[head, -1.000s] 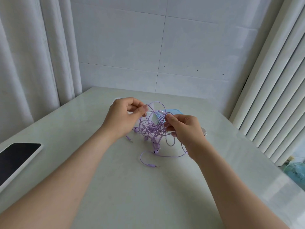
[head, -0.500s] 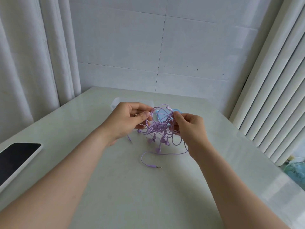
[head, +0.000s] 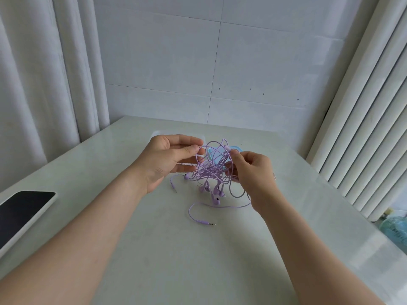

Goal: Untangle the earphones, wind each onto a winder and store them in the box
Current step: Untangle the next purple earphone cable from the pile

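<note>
Fingers (head: pixel 193 148) of your left hand (head: pixel 164 160) and right hand (head: pixel 253 170) each pinch a strand of the tangled lilac earphone cables (head: pixel 212 170). Separate slowly; never tighten knots.

Light: soft daylight is spreading evenly.
Shadows: lying faintly on the pale glossy tabletop (head: pixel 167 267).
Focus: tangled lilac earphone cables (head: pixel 209 172) are showing sharp.
Edges: white pleated curtains (head: pixel 33 89) are bowing.

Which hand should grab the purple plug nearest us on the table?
Probably the right hand: the cable from that plug curves beside its wrist, while the left hand is farther away, pinching a strand of the earphones.
</note>
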`<action>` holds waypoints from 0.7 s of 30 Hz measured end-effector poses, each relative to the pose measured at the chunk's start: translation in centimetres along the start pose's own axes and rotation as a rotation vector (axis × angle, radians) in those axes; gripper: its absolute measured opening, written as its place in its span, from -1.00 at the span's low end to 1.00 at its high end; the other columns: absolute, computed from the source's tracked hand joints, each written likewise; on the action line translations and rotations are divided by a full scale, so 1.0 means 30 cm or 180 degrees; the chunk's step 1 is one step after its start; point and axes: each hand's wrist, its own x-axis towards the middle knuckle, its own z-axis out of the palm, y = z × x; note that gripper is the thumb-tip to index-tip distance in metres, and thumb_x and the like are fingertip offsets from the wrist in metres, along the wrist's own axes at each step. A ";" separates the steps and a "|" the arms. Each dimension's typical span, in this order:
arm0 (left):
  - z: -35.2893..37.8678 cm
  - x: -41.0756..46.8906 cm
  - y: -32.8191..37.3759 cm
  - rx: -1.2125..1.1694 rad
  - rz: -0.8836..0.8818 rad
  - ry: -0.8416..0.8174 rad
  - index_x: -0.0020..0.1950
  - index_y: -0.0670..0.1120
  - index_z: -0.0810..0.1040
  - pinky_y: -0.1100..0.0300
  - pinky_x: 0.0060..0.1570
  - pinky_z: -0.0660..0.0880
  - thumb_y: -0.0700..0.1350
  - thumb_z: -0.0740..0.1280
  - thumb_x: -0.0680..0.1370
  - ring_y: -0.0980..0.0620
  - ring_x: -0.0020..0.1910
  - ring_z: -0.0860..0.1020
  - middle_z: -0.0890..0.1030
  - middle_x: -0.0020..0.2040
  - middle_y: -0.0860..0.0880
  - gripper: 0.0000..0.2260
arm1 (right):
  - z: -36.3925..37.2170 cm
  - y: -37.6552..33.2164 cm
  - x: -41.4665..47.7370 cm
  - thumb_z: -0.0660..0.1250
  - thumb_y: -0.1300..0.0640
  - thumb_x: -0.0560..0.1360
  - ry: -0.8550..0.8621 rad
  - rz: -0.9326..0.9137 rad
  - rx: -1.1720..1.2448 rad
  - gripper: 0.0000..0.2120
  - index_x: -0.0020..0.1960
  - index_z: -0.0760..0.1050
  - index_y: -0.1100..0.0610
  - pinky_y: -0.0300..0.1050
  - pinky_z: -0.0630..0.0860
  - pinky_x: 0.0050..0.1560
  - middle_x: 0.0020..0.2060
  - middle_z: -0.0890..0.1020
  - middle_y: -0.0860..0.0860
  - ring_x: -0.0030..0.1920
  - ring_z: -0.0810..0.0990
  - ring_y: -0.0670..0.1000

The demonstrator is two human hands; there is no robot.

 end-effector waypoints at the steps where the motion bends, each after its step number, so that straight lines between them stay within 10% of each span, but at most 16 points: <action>1: 0.002 0.000 0.000 0.0105 -0.0012 0.0067 0.13 -0.16 0.72 0.04 -0.02 0.69 -0.28 0.42 0.61 -0.05 -0.06 0.71 0.76 0.01 -0.15 -0.86 | 0.001 0.000 -0.001 0.38 0.03 0.64 0.0008 -0.0009 -0.0010 -0.64 -0.15 0.64 0.31 0.22 0.66 0.01 -0.35 0.67 0.10 -0.32 0.58 0.02; 14: -0.016 0.033 -0.060 0.2701 0.0910 0.1614 -0.34 0.03 0.63 0.09 -0.20 0.61 0.26 0.56 0.43 0.06 -0.34 0.66 0.62 -0.47 0.12 -0.65 | -0.006 0.004 0.002 0.36 0.03 0.64 0.0221 -0.0275 -0.0528 -0.69 -0.18 0.66 0.19 -0.07 0.59 -0.19 -0.34 0.73 0.04 -0.35 0.65 -0.04; 21: -0.032 0.055 -0.075 0.1638 0.0505 0.1393 -0.13 -0.05 0.70 0.12 -0.18 0.58 0.06 0.46 0.60 0.10 -0.29 0.69 0.70 -0.34 0.03 -0.79 | -0.033 0.027 0.022 0.33 0.09 0.56 0.0682 -0.0198 -0.1561 -0.67 -0.22 0.60 0.33 0.04 0.57 -0.26 -0.33 0.64 0.27 -0.28 0.52 0.29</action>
